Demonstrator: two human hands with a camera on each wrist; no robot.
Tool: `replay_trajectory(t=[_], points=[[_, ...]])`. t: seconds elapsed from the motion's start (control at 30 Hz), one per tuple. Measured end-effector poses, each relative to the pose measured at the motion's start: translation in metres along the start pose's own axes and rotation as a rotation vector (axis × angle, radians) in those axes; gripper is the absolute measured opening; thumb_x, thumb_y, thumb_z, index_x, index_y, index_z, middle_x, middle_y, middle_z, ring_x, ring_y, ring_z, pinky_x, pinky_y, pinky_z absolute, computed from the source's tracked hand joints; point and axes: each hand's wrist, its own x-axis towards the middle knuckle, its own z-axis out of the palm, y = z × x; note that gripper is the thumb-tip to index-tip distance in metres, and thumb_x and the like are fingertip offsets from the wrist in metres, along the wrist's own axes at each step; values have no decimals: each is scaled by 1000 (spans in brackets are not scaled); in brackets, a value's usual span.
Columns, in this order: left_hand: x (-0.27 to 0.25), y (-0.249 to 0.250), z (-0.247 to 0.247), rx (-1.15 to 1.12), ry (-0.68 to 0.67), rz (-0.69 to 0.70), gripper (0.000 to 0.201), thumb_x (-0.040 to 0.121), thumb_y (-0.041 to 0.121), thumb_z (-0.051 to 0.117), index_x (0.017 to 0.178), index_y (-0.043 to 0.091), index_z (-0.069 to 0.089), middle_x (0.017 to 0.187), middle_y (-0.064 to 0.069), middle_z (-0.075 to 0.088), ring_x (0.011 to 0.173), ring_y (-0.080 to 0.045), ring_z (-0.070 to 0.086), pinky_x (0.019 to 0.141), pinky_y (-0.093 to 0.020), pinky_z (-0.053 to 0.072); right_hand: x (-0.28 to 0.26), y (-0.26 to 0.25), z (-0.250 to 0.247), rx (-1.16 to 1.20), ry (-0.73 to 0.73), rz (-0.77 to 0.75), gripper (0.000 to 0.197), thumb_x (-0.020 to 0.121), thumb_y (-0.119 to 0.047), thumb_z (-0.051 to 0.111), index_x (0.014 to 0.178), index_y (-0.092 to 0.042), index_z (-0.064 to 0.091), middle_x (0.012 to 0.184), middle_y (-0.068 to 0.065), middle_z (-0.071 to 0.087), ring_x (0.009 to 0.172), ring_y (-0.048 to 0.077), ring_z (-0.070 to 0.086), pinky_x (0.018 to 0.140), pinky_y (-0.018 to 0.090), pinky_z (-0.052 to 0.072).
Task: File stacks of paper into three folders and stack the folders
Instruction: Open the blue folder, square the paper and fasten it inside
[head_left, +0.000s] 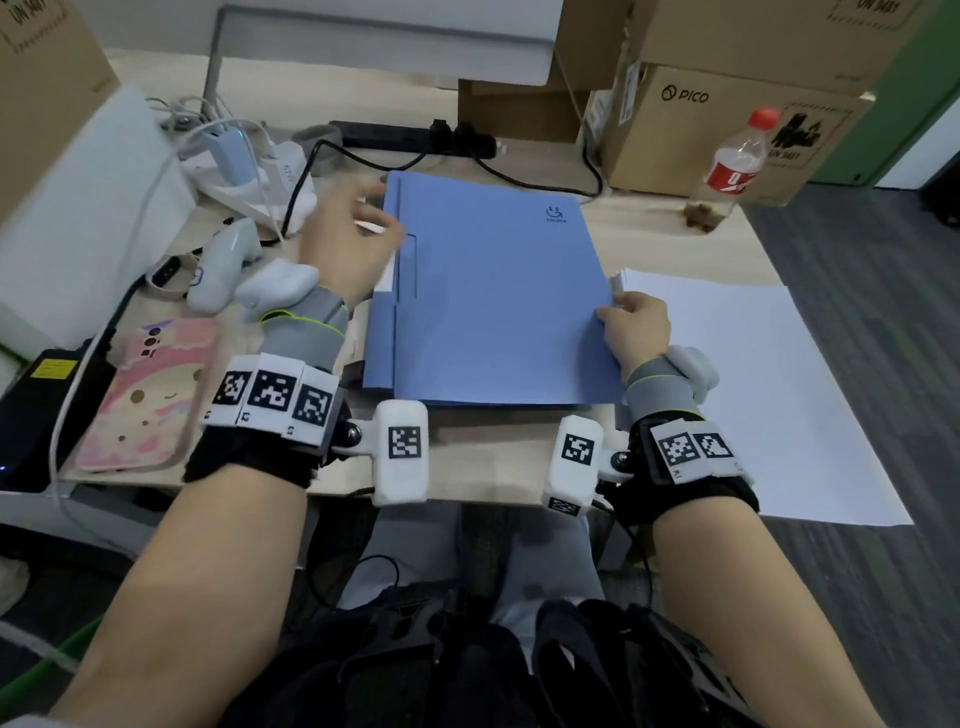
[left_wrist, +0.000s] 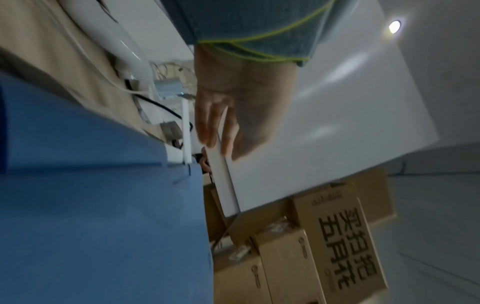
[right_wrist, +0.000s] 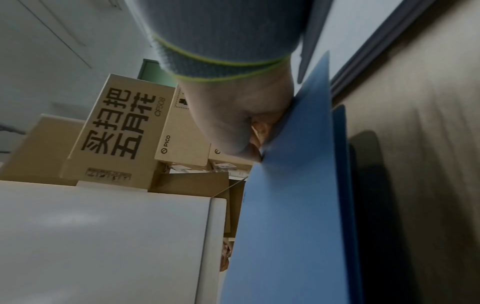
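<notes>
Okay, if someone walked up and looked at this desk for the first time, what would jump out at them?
Probably the blue folder lying in the middle of the desk, with the right hand pinching its right edge and the left hand open over its left edge. Next, the white paper spread to the folder's right, and the pink phone case at the near left. A red-capped bottle stands at the back right, before the cardboard boxes.

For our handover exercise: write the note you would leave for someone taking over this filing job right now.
Right hand: pinching the right edge of the top blue folder.
Left hand: open, holding nothing, over the folder's left edge.
The folder lies closed on the desk, another blue folder edge showing beneath it.
Stack of white paper: right of the folders, not yet filed.
Done: cannot tell what is inside the folders.
Left: file the visible paper, stack the folders.
</notes>
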Motion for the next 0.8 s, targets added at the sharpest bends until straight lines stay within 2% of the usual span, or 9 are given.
replay_trajectory(t=[0.1,0.17,0.3,0.43,0.5,0.57,0.63,0.7,0.8], points=[[-19,16,23,151,-449,46,50,84,21,69,129,10,53,115,-3,60,109,-11,56,99,-25,41,-4,-4,-5,-1,-83,-79,34,71,-24,59,95,-1,65,84,12,59,81,27,50,72,30,41],[-27,17,35,318,-567,50,57,85,26,68,136,9,47,136,-4,52,129,-16,48,105,-25,34,-10,-8,-11,-26,-117,-171,35,76,-31,59,90,1,62,80,8,53,77,23,44,68,29,37],[-34,13,48,414,-608,37,73,79,39,72,140,13,41,147,-3,42,135,-16,41,108,-26,31,-16,-7,-28,55,-112,-348,43,95,-32,45,98,6,64,97,21,66,87,30,58,75,32,43],[-38,16,50,383,-603,68,82,71,50,74,140,20,41,149,0,39,137,-15,38,111,-26,28,-27,-13,-37,504,-287,-229,32,101,-36,37,100,-29,68,102,4,69,86,16,65,76,31,53],[-38,29,47,262,-630,102,88,70,47,78,143,21,37,151,4,35,139,-11,33,106,-17,25,-29,-18,-34,703,-356,-154,27,98,-36,42,96,-25,66,100,3,70,92,19,64,84,34,52],[-38,40,42,132,-715,149,109,56,53,81,148,25,28,154,7,28,142,-7,26,107,-17,22,-31,-28,-28,829,-399,-67,12,91,-27,52,91,-19,61,87,1,67,82,16,61,74,30,53],[-43,48,38,95,-807,222,127,46,57,78,151,28,13,158,10,16,144,-3,15,113,-18,18,-32,-38,-21,738,-416,-102,15,98,-20,43,94,-22,58,89,0,64,75,13,61,64,25,53],[-51,50,40,108,-829,308,131,53,45,86,152,26,3,159,12,8,144,0,8,113,-13,14,-36,-48,-16,605,-413,-189,25,101,-9,36,90,-24,53,83,-7,61,68,4,60,59,19,51],[-61,51,39,50,-649,370,107,68,25,76,152,24,11,150,18,27,137,1,29,108,-15,30,-46,-59,-8,491,-468,-355,21,102,-14,38,104,-25,56,84,-19,69,73,-2,65,69,22,52]])
